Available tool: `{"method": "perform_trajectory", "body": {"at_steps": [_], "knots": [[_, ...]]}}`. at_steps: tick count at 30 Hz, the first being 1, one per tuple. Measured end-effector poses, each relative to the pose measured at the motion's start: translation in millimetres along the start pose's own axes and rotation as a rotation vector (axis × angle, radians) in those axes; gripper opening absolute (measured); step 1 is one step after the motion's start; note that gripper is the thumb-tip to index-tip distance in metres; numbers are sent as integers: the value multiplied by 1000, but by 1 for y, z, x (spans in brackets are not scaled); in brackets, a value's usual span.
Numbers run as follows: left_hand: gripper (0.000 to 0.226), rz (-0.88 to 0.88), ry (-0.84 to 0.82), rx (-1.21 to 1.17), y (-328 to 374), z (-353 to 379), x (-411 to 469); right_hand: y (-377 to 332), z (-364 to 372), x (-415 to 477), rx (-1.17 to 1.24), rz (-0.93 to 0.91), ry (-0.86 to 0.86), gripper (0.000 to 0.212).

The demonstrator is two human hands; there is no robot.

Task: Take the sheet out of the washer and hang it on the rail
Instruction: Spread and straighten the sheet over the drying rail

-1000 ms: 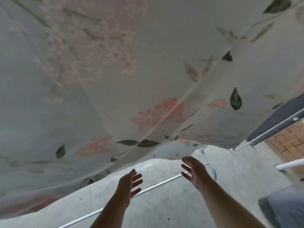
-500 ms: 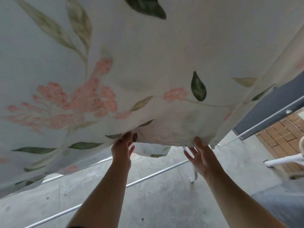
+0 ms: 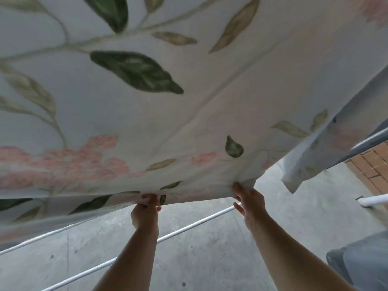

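Observation:
A pale sheet (image 3: 189,106) printed with green leaves and pink flowers spreads across most of the view, hanging over my arms. My left hand (image 3: 146,213) grips its lower edge, fingers curled into the cloth. To its right, my right hand (image 3: 248,201) pinches the same edge at a bunched fold. A white rail (image 3: 189,227) runs slantwise below both hands. Another rail (image 3: 369,141) shows at the upper right, with a corner of the sheet (image 3: 302,175) hanging down beside it.
Grey concrete floor (image 3: 210,259) lies below. A red brick patch (image 3: 373,164) and a white pipe end (image 3: 373,200) sit at the right. A grey-blue cloth or container (image 3: 361,265) fills the bottom right corner.
Both hands rose from open below the sheet to its lower edge and took hold of it. The sheet now fills more of the view.

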State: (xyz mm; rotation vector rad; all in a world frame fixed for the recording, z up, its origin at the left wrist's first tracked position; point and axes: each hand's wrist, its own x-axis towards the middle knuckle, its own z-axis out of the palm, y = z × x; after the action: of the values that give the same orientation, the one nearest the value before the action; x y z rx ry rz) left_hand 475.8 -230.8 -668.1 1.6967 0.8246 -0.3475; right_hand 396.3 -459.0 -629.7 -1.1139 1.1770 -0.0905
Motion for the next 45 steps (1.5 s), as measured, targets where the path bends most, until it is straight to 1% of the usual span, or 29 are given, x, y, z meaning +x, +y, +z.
{"method": "perform_trajectory", "body": {"at_steps": [1,3,5,7,9,13,15,17,19,20,21,22,23,24,26,27,30,31,32,34,35,37,39,41,42,43,45], "knots": [[20,-13,-13,-11,2,-1,-1,0,2,0,38,23,-25,11],[17,-74,-104,-49,10,-1,-9,-6,-2,-3,123,78,-77,15],[28,-163,-241,-54,22,0,-25,-17,-15,-8,149,117,-118,34],[41,-235,-323,-46,30,0,-45,-27,-32,-17,151,142,-109,51],[40,-255,-385,-18,51,4,-73,-52,-55,-32,166,135,-57,58],[40,-200,-509,49,104,15,-137,-109,-94,-66,138,87,-12,61],[34,-142,-576,116,133,22,-176,-136,-110,-88,79,44,33,67],[29,-42,-607,219,159,33,-208,-163,-122,-103,-52,-44,144,77],[29,158,-597,400,177,47,-231,-188,-132,-112,-284,-183,284,89],[28,276,-597,500,183,55,-242,-201,-138,-115,-403,-272,313,93],[25,384,-595,584,190,62,-255,-214,-142,-119,-493,-356,301,94],[23,465,-586,647,195,70,-267,-226,-144,-121,-549,-418,274,93],[24,507,-578,684,199,75,-274,-238,-141,-124,-571,-450,243,86],[26,528,-568,716,204,78,-282,-246,-138,-123,-574,-474,228,72],[27,555,-544,760,220,88,-310,-278,-147,-126,-617,-499,227,28],[27,569,-534,777,229,91,-322,-295,-155,-130,-652,-493,257,17],[20,601,-481,734,257,98,-364,-344,-201,-142,-711,-456,320,19],[18,610,-469,717,264,99,-374,-354,-214,-144,-735,-448,299,19],[17,623,-457,701,276,103,-389,-367,-228,-148,-741,-455,238,16],[17,645,-455,674,294,107,-410,-377,-234,-156,-695,-486,41,9],[18,665,-448,672,306,109,-421,-382,-234,-161,-662,-504,-61,12],[17,679,-416,680,331,107,-442,-391,-228,-176,-599,-541,-235,27],[17,728,-367,712,356,101,-458,-405,-217,-193,-589,-606,-352,48],[20,806,-298,725,383,94,-472,-423,-203,-208,-639,-691,-422,73],[22,842,-285,696,396,91,-476,-433,-194,-213,-666,-734,-432,83],[22,863,-280,656,406,88,-479,-441,-184,-216,-689,-778,-418,89],[15,885,-273,578,428,75,-495,-462,-167,-227,-732,-850,-324,90]]}}
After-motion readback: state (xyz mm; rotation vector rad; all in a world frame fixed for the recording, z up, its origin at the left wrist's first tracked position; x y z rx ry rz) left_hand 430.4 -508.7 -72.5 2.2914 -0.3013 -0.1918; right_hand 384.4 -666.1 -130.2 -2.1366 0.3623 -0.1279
